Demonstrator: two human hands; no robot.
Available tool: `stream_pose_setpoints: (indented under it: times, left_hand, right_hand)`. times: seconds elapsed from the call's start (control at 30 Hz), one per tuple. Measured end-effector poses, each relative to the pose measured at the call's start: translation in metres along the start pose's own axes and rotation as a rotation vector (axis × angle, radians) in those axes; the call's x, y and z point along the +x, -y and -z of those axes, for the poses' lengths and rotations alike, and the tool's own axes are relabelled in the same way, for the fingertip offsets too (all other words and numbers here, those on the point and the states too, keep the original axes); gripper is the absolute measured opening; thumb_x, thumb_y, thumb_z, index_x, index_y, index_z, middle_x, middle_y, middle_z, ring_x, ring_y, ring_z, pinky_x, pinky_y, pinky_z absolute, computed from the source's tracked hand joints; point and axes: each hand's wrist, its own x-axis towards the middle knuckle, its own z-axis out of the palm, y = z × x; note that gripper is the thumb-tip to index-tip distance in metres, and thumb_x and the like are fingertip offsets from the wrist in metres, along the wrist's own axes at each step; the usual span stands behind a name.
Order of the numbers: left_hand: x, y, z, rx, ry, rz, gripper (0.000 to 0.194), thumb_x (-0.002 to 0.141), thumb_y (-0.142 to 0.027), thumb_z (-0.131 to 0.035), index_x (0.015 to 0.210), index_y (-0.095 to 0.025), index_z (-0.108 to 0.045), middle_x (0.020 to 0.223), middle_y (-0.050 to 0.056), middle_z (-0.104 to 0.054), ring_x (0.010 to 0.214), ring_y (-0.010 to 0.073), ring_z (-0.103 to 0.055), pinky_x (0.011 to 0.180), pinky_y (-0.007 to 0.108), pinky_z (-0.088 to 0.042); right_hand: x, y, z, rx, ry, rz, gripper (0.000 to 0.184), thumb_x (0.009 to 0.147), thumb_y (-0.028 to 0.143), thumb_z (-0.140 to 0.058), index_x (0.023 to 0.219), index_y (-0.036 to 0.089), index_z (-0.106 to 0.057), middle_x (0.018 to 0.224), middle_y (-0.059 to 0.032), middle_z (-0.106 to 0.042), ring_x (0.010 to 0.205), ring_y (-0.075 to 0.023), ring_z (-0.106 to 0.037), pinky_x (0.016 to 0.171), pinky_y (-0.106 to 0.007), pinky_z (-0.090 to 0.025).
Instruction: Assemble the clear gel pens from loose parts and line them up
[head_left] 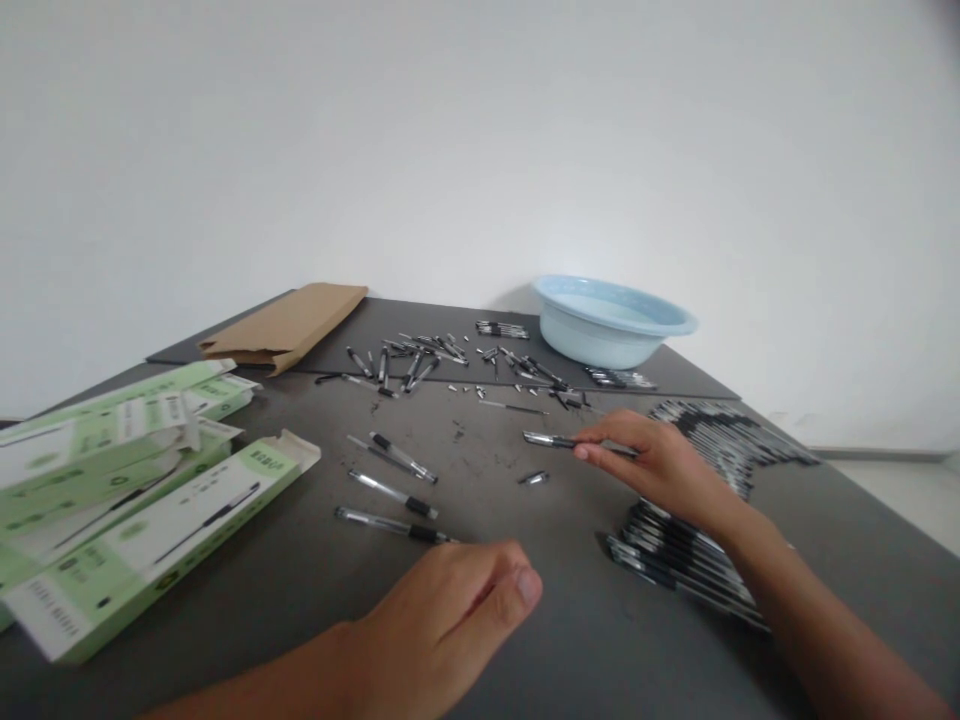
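In the head view my right hand [660,465] pinches a gel pen [551,440] above the table, its clear-capped end pointing left. Rows of assembled pens [682,560] lie under and beyond my right forearm. My left hand [469,610] is curled closed low in the middle, thumb uppermost; its fingers are mostly hidden, so I cannot see what they hold, if anything. Just behind its knuckles lies an uncapped pen [390,524], with another pen [394,493] and loose barrels farther back. A loose pen cap [534,479] rests between the hands.
A pale blue basin [611,325] stands at the back right. Loose pen parts [427,350] are scattered across the far middle of the dark table [570,600]. On the left are green-and-white pen boxes [172,540], with a brown paper bag [289,320] behind them.
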Motion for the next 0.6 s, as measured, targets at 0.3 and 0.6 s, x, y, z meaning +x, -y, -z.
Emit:
stream_pose_setpoints:
  times: [0.3,0.6]
  left_hand:
    - [-0.002,0.010,-0.007,0.046,-0.030,-0.011,0.058,0.112,-0.059,-0.025,0.082,-0.020,-0.055,0.071,-0.002,-0.055,0.067,0.0133,-0.056,0.060,0.027,-0.033]
    - [0.000,0.011,-0.001,0.083,-0.018,-0.040,0.055,0.110,-0.055,-0.032,0.078,-0.020,-0.059,0.065,-0.002,-0.060,0.058,0.0118,-0.058,0.049,0.026,-0.027]
  right_hand:
    - [0.013,-0.004,-0.001,-0.015,-0.140,-0.023,0.027,0.095,0.049,-0.072,0.108,0.027,-0.082,0.110,-0.0074,-0.081,0.103,-0.0276,-0.076,0.087,-0.040,-0.061]
    - [0.159,-0.038,-0.013,-0.312,0.110,-0.057,0.024,0.102,0.039,-0.061,0.114,0.028,-0.079,0.113,-0.0045,-0.081,0.102,-0.0244,-0.075,0.095,-0.040,-0.058]
